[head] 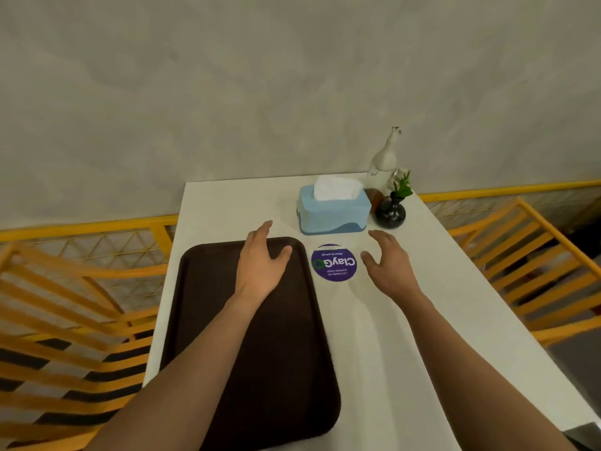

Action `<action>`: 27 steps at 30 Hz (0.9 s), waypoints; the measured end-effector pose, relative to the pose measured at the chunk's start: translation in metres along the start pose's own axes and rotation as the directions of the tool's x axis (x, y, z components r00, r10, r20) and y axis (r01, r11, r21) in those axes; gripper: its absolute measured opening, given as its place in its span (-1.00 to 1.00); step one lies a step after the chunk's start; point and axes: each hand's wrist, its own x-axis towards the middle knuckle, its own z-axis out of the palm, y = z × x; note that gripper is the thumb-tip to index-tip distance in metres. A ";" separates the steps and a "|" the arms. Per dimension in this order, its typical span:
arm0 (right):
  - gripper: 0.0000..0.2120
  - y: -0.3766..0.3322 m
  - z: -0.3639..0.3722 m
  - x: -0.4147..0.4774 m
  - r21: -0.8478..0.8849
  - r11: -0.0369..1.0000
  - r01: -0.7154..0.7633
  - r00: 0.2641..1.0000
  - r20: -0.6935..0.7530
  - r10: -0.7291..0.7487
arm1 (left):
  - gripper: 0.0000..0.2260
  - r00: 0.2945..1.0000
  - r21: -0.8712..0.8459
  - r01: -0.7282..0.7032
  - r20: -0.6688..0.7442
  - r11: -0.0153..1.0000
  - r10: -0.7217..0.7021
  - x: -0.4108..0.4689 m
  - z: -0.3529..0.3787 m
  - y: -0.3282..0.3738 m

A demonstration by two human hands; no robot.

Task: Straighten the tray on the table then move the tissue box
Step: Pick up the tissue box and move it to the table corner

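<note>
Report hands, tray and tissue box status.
Left hand open over dark brown plastic tray. Right hand open, empty. Light blue tissue box untouched. Nothing blocking.

Grey mottled plaster wall (260,92) behind, w/ yellow rail (507,190) along its base. White tabletop (439,304) butted against it. Orange slatted chairs on both sides: left (65,304), right (536,262). Dark floor (579,359) glimpsed at right. Soft, even light.
</note>
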 end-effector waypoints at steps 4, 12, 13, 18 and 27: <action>-0.41 0.029 -0.008 0.054 0.002 1.000 -0.019 1.000 -0.023 0.019 | -0.29 0.998 -0.049 0.062 -0.026 0.997 -0.063 0.030 0.035 0.009; -0.23 0.077 0.020 0.130 0.103 0.994 0.022 0.997 0.069 -0.029 | -0.14 0.993 -0.012 0.111 -0.035 0.994 -0.111 0.081 0.097 0.024; -0.20 0.081 0.026 0.135 0.114 0.993 0.025 0.995 0.091 -0.035 | -0.13 0.994 -0.006 0.111 -0.024 0.994 -0.111 0.086 0.103 0.026; -0.11 0.093 0.049 0.158 0.175 0.984 0.032 0.989 0.134 -0.056 | -0.02 0.991 -0.005 0.137 0.005 0.991 -0.137 0.114 0.124 0.029; -0.13 0.096 0.064 0.173 0.358 0.933 0.028 0.980 0.176 -0.097 | -0.12 0.961 0.024 0.202 0.191 0.979 -0.202 0.142 0.140 0.020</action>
